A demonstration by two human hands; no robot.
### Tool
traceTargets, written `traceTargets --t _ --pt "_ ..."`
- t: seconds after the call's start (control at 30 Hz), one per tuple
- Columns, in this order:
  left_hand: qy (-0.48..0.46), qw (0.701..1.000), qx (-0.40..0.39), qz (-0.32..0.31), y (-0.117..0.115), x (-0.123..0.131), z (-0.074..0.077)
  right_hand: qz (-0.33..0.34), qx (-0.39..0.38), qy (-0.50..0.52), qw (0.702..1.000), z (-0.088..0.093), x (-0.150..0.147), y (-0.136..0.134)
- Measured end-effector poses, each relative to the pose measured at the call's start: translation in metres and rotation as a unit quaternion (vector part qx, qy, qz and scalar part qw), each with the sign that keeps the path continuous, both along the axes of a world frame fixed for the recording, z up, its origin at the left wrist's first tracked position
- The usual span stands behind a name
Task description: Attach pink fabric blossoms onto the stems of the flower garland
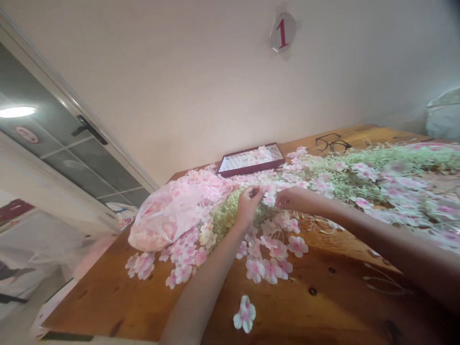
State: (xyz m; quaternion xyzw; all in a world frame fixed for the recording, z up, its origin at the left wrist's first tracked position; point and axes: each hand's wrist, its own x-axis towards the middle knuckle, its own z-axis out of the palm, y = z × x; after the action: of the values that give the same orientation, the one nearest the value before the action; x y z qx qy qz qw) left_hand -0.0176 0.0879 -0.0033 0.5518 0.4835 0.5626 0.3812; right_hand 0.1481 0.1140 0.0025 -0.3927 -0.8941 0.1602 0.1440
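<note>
Surface: wooden top (280, 306), bare toward the near edge, strewn with blossoms farther back.
Green stems: a loose mass (345, 182) is spread along the right side, mixed with pink-white blossoms.
Bag: a translucent bag (165, 218) of pink petals is set at the left, well apart from both hands.
Pale-green clump: a tuft (226, 211) is seen just left of the left hand, partly hidden by the forearm.
Box: a shallow dark-rimmed box (251, 169) is placed beyond the hands, by the wall, a few blossoms inside.
Left hand: left hand (247, 206) is held over the blossoms, thumb and forefinger bent together.
Right hand: right hand (293, 198) is held opposite, fingers curled inward.
Blossom between hands: a blossom (269, 195) is located right of the left fingertips, left of the right ones; left hand judged nearer, seemingly touching. Long axis cannot be made out.
Grip: left appears pinched at the petal edge, firm hold not confirmed; right, contact cannot be told.
</note>
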Motion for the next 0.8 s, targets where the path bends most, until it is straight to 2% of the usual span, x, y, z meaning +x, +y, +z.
traceTargets --t 0.2,0.53,0.67,0.8 --pt "0.005 1.000 0.003 0.001 0.001 -0.001 0.000 -0.051 0.061 -0.060 0.995 -0.016 -0.013 -0.007" --pt "0.002 1.000 0.005 0.007 0.000 -0.002 0.001 -0.059 0.071 -0.025 0.995 -0.008 -0.010 -0.005" --pt "-0.001 1.000 0.010 0.025 0.001 -0.004 0.001 -0.056 0.030 0.074 0.995 0.006 -0.008 -0.008" --pt "0.000 0.999 0.016 0.039 0.001 -0.005 0.002 -0.027 -0.044 0.218 0.975 0.024 -0.006 -0.015"
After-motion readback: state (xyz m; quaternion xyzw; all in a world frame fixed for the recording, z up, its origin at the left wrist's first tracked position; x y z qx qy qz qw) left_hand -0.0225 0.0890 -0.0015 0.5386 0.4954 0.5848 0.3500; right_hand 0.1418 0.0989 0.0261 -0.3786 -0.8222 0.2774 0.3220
